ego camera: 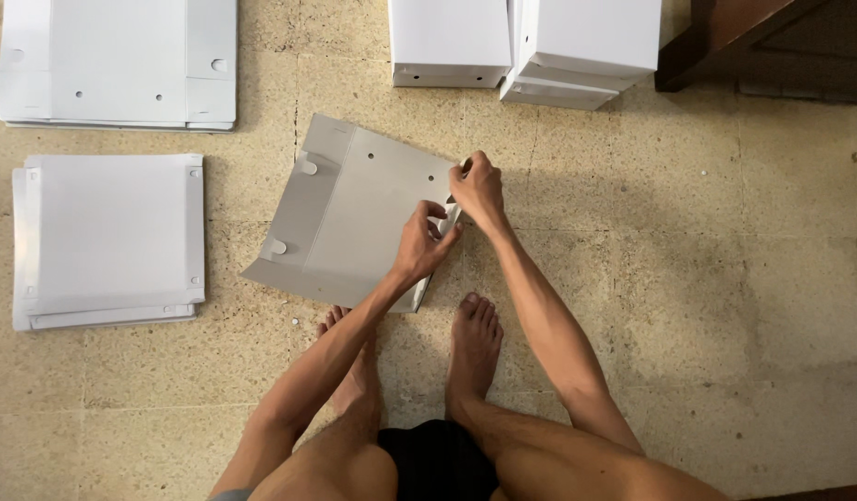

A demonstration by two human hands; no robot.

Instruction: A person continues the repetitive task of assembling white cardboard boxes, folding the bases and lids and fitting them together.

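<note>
Cardboard sheet lies mostly flat, only its right flap being folded, pinched between left hand and right hand; finished boxes and flat stacks wait nearby.

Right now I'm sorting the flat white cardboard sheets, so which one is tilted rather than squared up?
The grey-shaded flat sheet between both hands: left hand and right hand pinch its right edge. The two stacks at left lie square.
</note>
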